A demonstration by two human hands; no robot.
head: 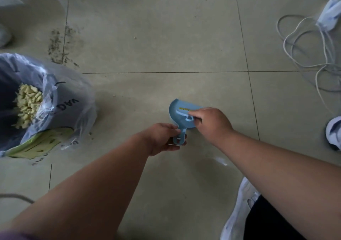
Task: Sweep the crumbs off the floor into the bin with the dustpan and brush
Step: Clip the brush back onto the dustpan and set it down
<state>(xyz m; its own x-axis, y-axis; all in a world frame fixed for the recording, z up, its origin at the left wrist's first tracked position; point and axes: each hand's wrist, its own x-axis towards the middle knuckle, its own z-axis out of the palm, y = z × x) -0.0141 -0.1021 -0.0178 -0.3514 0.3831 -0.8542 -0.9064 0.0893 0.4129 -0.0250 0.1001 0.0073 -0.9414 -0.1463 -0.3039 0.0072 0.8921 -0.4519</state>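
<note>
head view, dustpan: small light-blue plastic dustpan, rounded scoop with a short flat handle, sitting on the floor about mid-frame
head view, brush: matching blue brush lying inside the pan, yellowish strip along it, looped handle end poking out by the fingers
head view, left hand: left hand has fingers and thumb curled round the dustpan's handle, the tip sticking out between them
head view, right hand: right hand is over the pan's right side, fingertips pinching the brush handle
head view, bin: bin off to the left, lined with a crinkly see-through plastic bag, pale yellow crumbs piled inside, well apart from the pan
head view, floor: glossy grey-beige floor tiles, dark grout lines, gritty dark smudge near the bin, a few stray crumbs
head view, other stuff: tangled white cable top right, white shoe bottom right
</note>
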